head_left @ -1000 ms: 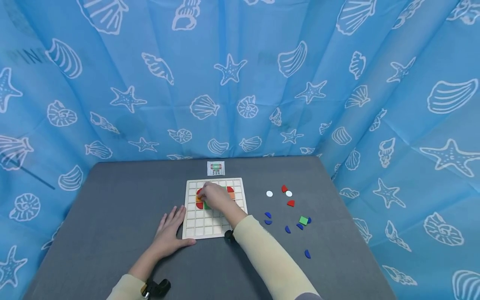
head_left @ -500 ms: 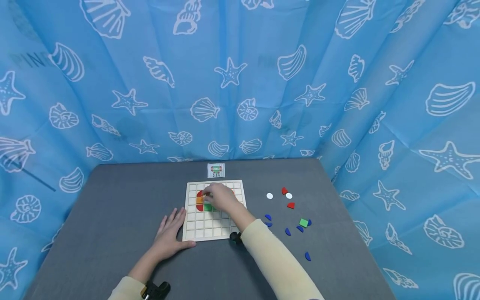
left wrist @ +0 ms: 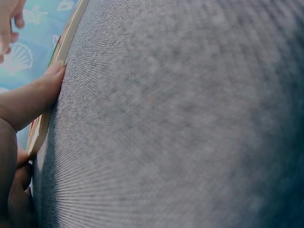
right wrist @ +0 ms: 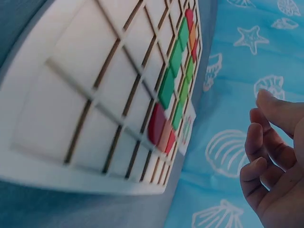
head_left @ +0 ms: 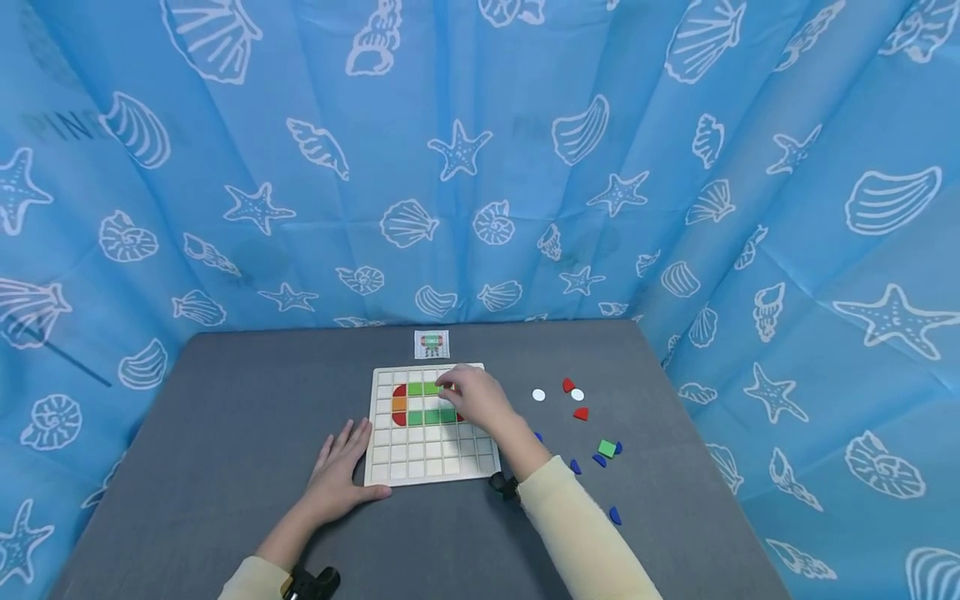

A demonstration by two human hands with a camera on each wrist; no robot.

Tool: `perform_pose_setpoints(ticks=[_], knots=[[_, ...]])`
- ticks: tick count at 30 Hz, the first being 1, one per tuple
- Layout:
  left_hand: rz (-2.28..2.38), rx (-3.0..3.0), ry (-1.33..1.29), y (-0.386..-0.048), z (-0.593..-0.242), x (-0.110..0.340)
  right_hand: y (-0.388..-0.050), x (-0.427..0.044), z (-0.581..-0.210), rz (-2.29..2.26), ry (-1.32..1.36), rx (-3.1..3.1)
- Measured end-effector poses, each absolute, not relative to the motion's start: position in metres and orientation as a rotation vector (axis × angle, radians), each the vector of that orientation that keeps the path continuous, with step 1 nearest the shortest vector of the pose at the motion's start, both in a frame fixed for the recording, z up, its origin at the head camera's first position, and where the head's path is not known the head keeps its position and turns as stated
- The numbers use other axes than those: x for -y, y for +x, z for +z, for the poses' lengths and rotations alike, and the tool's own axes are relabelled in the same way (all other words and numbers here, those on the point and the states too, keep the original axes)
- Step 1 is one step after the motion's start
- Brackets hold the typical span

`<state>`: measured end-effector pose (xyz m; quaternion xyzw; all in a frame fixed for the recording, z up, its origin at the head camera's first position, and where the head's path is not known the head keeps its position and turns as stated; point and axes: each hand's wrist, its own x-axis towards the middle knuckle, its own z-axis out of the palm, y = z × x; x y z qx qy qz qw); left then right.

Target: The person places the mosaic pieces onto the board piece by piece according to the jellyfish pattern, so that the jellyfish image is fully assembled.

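Observation:
A pale square grid board lies on the grey table, with several coloured tiles set in its cells. Green tiles form two rows, with red rounded pieces and an orange square at the left end. My left hand rests at the board's lower left corner, fingers spread along the left edge and thumb against the near edge. My right hand hovers above the board's right part and covers some cells. Its fingers are loosely bent, and I see nothing between them in the right wrist view.
To the right of the board lie loose white discs, red pieces, blue half-round pieces and a green square. A small picture card lies behind the board. A blue shell-patterned curtain hangs behind the table.
My right hand has moved right across the board, from the left orange square, uncovering the upper green row and the cells below it. The left hand has stayed in place.

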<state>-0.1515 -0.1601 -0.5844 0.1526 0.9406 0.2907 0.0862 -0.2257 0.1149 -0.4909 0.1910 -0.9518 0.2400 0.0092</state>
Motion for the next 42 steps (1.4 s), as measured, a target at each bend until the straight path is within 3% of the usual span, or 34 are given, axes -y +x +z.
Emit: perform_pose_setpoints(ticks=[26, 42], knots=[[0.854, -2.795, 0.439, -0.152, -0.586, 0.160, -0.214, -0.238, -0.526, 0.827, 0.089, 2.959], [0.846, -2.780, 0.424, -0.151, -0.582, 0.160, -0.223, -0.259, -0.534, 0.825, -0.052, 3.114]])
